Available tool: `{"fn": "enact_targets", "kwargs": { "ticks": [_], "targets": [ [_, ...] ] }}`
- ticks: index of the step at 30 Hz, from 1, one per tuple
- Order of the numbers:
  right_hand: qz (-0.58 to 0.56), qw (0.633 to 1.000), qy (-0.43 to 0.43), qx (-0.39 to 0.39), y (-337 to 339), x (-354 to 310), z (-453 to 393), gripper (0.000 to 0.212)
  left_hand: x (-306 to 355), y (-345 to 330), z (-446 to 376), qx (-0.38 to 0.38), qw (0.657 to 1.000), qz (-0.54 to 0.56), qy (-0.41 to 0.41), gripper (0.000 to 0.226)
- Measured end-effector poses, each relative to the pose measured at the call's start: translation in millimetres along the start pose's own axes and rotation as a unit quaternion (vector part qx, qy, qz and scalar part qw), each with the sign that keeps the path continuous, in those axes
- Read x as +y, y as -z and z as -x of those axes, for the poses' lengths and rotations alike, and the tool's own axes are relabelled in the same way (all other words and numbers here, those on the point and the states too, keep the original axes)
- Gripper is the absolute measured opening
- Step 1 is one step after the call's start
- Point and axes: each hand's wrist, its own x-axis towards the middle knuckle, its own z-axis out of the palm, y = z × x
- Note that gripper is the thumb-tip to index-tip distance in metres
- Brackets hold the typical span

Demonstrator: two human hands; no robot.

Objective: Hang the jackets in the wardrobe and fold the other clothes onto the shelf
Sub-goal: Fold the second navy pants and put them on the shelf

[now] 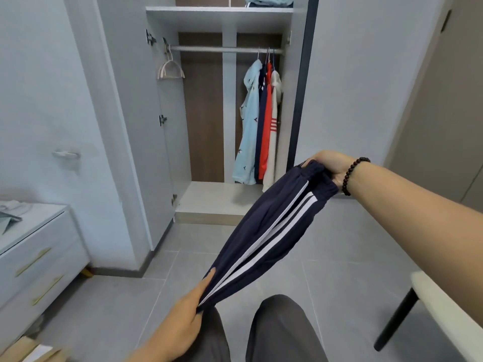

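From my head view, my right hand (pixel 330 167) grips the waistband of the navy trousers (pixel 264 231) with white side stripes, held up in front of the open wardrobe (pixel 222 19). My left hand (pixel 183 317) pinches their lower end near my knees, so they stretch between both hands. Four jackets (pixel 257 121) hang at the far right of the rail (pixel 224 49); empty hangers (pixel 170 67) hang at its left end.
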Motion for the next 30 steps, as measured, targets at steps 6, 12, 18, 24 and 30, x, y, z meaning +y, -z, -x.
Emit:
{"fn": "enact_targets", "kwargs": {
  "ticks": [6,12,18,24,30],
  "targets": [
    [0.090,0.992,0.031,0.077,61.2,-6.9,48.5,0.022,44.3,-14.1,-8.6,-0.084,0.995,-0.018,-0.056,0.083],
    [0.110,0.984,0.047,0.132,140.2,0.8,116.5,0.028,132.2,-56.4,0.4,-0.103,0.984,0.007,-0.142,0.072],
    [0.138,0.970,0.014,0.198,203.7,18.2,174.7,0.020,199.1,-117.9,7.4,-0.222,0.962,0.037,-0.157,0.066],
    [0.174,0.961,-0.041,0.210,205.8,44.2,172.6,0.021,206.7,-155.2,2.9,-0.333,0.932,0.030,-0.139,0.085],
    [0.259,0.955,-0.062,0.132,134.1,37.3,122.6,0.022,160.7,-109.2,-4.3,-0.274,0.945,0.158,-0.082,0.067]
  ]
}}
